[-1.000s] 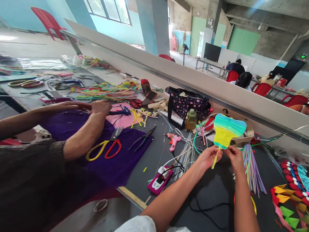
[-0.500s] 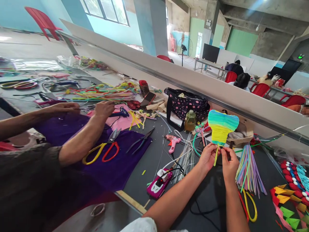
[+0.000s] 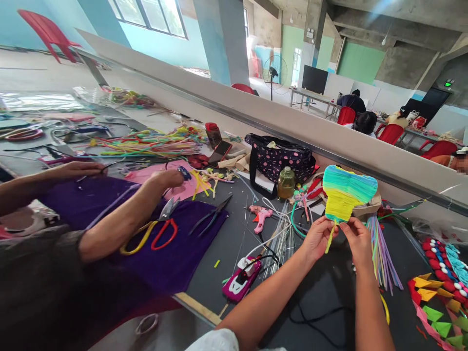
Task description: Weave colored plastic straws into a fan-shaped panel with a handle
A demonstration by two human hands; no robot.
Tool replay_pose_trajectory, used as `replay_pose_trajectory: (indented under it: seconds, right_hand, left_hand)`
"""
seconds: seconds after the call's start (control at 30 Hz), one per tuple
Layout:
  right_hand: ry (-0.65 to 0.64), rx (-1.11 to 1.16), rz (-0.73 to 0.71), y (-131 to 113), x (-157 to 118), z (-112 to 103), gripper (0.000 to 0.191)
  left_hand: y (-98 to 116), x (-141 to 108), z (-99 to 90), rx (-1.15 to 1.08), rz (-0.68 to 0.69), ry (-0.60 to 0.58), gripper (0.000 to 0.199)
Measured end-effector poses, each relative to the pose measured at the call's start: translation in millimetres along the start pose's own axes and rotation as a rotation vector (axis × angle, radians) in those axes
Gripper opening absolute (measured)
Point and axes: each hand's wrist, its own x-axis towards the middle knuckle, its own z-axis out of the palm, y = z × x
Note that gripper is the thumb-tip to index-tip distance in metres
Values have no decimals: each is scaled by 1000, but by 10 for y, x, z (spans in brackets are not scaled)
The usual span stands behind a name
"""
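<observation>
A fan-shaped pipe-cleaner piece point(image 3: 349, 187), turquoise above and yellow below, is held upright over the dark table. My left hand point(image 3: 321, 238) pinches the base of its short yellow-green stem. On the other side, the fingertips of my right hand point(image 3: 357, 239) close on the lower edge of the same piece. Beyond my right forearm lies a bundle of pastel pipe cleaners point(image 3: 384, 256). A yellow scissor handle point(image 3: 385, 309) partly shows beside that forearm, the rest hidden.
Left of my arms lie a pink glue gun point(image 3: 260, 218), thin wires point(image 3: 280, 243) and a purple power strip point(image 3: 239, 285). Pliers point(image 3: 211, 215) and scissors point(image 3: 166, 229) rest on purple cloth by a co-worker's hand point(image 3: 168, 179). A bag point(image 3: 280, 158) and bottle point(image 3: 286, 183) stand behind.
Both my hands have moved slightly right with the piece, which looks larger and more tilted. The co-worker's nearer hand has moved to the blue tool on the pink sheet.
</observation>
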Motion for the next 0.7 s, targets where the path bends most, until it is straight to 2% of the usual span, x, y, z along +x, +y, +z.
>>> replay_pose_trajectory:
  seconds: [0.13,0.3,0.47,0.7]
  right_hand:
    - [33,20,0,-45,-11,20,21]
    - [124,-66,-36,-62,-57,54,25]
    - [169,-127,-55,-35,-85,47,29]
    - [169,-128,-60,-3,-134,84,28]
  left_hand:
    - [19,-45,46,59,16,-7,26]
    - [57,-117,75,194,70,-73,27]
    - [73,-141,69,317,93,-47,28]
    - [66,-151,90,232,57,-26,32]
